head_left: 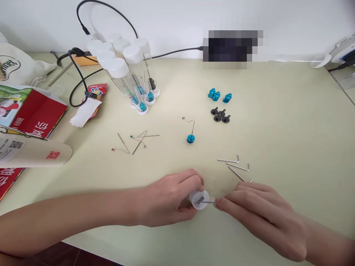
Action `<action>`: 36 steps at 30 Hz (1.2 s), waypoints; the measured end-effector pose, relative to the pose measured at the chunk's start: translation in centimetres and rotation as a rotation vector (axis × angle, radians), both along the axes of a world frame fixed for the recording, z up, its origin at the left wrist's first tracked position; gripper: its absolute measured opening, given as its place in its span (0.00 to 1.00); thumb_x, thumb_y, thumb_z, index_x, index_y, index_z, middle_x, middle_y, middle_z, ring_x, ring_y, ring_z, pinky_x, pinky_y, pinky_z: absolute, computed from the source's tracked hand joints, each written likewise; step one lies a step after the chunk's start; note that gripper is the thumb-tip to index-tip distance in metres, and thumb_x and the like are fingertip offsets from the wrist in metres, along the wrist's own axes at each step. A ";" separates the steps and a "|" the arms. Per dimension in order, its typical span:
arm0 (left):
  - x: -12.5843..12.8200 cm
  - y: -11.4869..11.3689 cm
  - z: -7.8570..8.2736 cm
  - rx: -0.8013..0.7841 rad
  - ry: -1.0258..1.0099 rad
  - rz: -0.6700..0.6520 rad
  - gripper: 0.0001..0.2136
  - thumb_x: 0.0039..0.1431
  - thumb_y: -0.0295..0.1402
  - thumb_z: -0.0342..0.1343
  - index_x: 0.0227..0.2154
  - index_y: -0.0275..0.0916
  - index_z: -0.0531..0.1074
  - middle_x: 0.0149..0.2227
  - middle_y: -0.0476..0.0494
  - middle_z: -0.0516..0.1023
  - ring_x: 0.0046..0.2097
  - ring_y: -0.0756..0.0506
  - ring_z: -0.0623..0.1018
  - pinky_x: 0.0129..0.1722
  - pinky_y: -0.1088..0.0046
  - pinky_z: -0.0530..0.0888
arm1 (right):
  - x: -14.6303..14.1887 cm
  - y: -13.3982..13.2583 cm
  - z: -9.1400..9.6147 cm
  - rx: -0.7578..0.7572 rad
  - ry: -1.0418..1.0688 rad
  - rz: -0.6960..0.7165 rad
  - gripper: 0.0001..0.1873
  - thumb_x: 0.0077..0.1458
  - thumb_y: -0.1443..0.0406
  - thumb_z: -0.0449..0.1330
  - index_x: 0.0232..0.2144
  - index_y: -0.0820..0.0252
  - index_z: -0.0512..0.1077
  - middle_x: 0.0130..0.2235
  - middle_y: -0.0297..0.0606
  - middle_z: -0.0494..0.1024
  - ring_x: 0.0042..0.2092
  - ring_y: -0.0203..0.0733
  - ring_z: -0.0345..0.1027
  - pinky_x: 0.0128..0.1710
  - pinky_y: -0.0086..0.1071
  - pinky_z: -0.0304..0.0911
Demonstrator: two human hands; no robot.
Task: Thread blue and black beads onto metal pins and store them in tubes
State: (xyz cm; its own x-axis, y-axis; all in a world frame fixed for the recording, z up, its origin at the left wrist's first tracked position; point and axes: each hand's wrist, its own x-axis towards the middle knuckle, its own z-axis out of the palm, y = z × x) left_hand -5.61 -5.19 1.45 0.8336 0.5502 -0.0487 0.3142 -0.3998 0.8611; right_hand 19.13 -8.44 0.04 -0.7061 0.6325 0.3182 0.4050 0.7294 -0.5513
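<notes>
My left hand (169, 197) grips a small white plastic cap (205, 199) between thumb and fingers, its open side turned up. Several tiny metal screws (200, 200) lie inside it. My right hand (263, 214) pinches a thin metal hex key (208, 202), whose tip reaches into the cap among the screws. Just beyond my right hand lie more L-shaped hex keys (237, 167). A blue metal base (190, 139) with a thin bent wire standing up from it sits ahead of my left hand.
Bent wires (145, 136) with small beaded ends lie to the left. Blue metal fittings (216, 96) and black disc-based pieces (217, 117) stand farther back. White-capped clear tubes (119, 70) form a cluster. At the left are a paper cup (36, 151) and a red box (52, 111).
</notes>
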 end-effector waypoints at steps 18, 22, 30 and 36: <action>0.1 0.0 -0.1 0.027 -0.030 0.022 0.10 0.56 0.25 0.52 0.41 0.39 0.64 0.42 0.41 0.69 0.36 0.49 0.71 0.31 0.77 0.70 | 0.1 -0.4 -0.4 -0.024 -0.031 0.043 0.20 0.65 0.69 0.38 0.44 0.55 0.69 0.26 0.36 0.69 0.24 0.39 0.61 0.24 0.35 0.58; 0.2 0.0 0.1 0.014 -0.015 0.021 0.09 0.56 0.24 0.51 0.40 0.37 0.63 0.41 0.40 0.69 0.35 0.50 0.71 0.29 0.78 0.69 | -0.3 -0.2 0.1 0.007 -0.009 0.060 0.18 0.64 0.72 0.39 0.45 0.59 0.67 0.26 0.36 0.68 0.24 0.37 0.62 0.23 0.33 0.57; 0.1 0.0 -0.1 0.031 -0.029 0.009 0.10 0.55 0.24 0.52 0.40 0.36 0.63 0.42 0.39 0.69 0.36 0.50 0.71 0.31 0.77 0.69 | -0.3 -0.3 0.1 0.066 0.000 0.044 0.16 0.65 0.70 0.41 0.45 0.57 0.67 0.26 0.36 0.69 0.23 0.38 0.63 0.23 0.34 0.58; 0.0 0.0 -0.3 0.041 -0.048 0.014 0.10 0.55 0.25 0.53 0.41 0.33 0.64 0.43 0.38 0.69 0.37 0.49 0.72 0.34 0.77 0.70 | -0.4 -0.2 0.1 0.124 0.024 0.089 0.17 0.64 0.72 0.42 0.47 0.58 0.68 0.27 0.38 0.71 0.26 0.41 0.67 0.24 0.36 0.60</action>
